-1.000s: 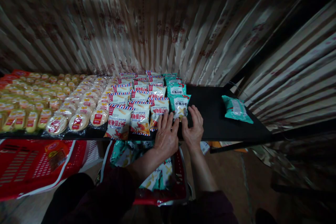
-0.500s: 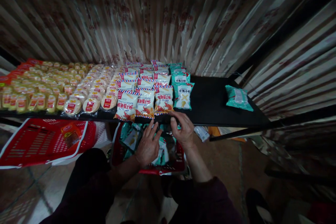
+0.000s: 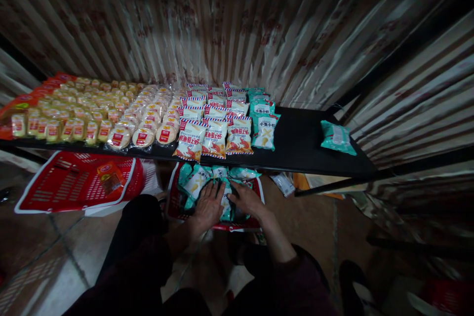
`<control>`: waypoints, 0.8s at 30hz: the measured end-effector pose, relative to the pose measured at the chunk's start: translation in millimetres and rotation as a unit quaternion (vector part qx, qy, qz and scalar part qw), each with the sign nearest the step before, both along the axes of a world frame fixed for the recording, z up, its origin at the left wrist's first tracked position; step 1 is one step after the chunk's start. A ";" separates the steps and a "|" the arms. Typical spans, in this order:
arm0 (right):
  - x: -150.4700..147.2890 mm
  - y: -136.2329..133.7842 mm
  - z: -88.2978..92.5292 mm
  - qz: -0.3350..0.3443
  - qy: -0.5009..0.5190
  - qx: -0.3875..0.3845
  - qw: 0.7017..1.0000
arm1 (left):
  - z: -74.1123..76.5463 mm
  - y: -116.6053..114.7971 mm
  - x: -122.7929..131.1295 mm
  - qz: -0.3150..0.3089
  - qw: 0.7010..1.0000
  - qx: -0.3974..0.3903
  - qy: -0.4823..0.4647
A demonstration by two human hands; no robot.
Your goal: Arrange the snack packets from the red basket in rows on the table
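Below the shelf's front edge stands a red basket (image 3: 240,226) with several teal snack bags (image 3: 196,182) inside. My left hand (image 3: 210,205) lies over the bags with its fingers stretched out. Beside it my right hand (image 3: 246,200) reaches into the same basket, fingers apart, touching or just above a bag; nothing is visibly gripped. On the black shelf (image 3: 296,145) a short column of teal bags (image 3: 265,131) stands right of the white-and-red snack bags (image 3: 215,138). One more teal bag (image 3: 336,137) lies alone at the shelf's right end.
Left on the shelf are rows of round wrapped crackers (image 3: 144,137) and small yellow packaged cakes (image 3: 74,128). A second red basket (image 3: 81,180) with an orange packet tilts below. A small pale packet (image 3: 283,183) lies under the shelf. A striped curtain (image 3: 207,24) hangs behind.
My right hand has come down from the shelf's front edge into the basket, and my left hand rests among the bags. The whole view has shifted slightly, showing more of the basket's contents.
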State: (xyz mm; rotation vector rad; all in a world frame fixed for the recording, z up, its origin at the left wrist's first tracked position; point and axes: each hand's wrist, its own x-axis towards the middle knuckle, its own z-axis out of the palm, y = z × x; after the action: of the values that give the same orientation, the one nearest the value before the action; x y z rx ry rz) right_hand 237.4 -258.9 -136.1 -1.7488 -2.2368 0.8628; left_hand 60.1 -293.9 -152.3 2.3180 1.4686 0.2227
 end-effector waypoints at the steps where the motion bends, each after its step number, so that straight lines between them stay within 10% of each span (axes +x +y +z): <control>1: 1.7 0.6 -2.7 0.003 0.014 -0.003 1.000 | -2.3 -1.6 1.3 0.008 1.000 0.001 -0.011; 11: 15.6 22.0 1.5 -0.072 0.199 0.027 0.977 | 0.1 -4.4 13.6 0.154 0.975 -0.011 -0.162; 24: 24.3 16.3 49.1 -0.112 0.363 -0.023 0.925 | 41.8 9.5 21.0 0.230 0.907 0.000 -0.353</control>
State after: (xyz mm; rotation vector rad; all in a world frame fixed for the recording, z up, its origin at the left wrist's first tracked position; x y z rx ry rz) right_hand 261.6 -242.6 -87.0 -1.3419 -1.5129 1.2522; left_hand 81.1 -284.4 -110.5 1.5632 1.5513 1.0602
